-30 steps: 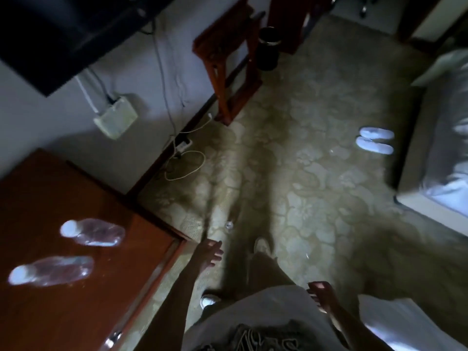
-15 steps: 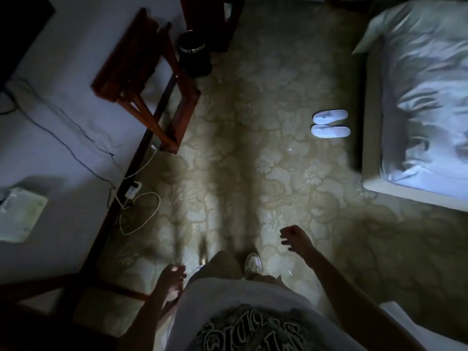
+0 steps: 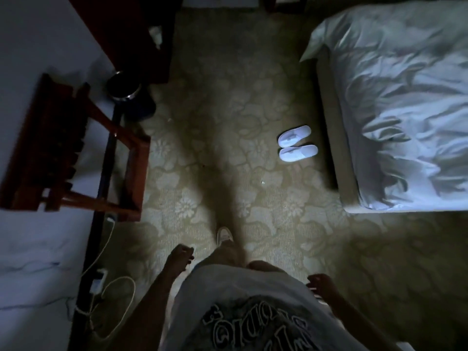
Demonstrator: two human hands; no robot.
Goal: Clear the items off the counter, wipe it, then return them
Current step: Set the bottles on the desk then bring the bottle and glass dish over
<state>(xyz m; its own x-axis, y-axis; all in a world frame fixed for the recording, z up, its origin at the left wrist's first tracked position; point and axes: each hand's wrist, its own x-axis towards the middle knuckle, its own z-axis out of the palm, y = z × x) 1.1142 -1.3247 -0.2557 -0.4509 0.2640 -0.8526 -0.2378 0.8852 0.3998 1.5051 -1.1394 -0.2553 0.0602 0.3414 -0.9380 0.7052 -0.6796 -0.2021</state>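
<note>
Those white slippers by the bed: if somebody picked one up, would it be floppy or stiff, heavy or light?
The white slippers look thin and flat, so probably light and bendy. The fabric-like surface suggests little slipperiness. Lying flat on the carpet, they seem unlikely to roll or tip if nudged.

I see a beige floral carpet (image 3: 253, 173), white slippers (image 3: 297, 146) far right, white rumpled bedding (image 3: 405, 110), a reddish-brown wooden rack (image 3: 50, 153) left

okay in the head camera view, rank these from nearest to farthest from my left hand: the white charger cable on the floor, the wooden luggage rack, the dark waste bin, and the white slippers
From the left hand:
1. White charger cable, on the floor by the left wall.
2. Wooden luggage rack, against the left wall.
3 and 4. Dark waste bin, beyond the rack, and white slippers, beside the bed: too close to call.
</note>
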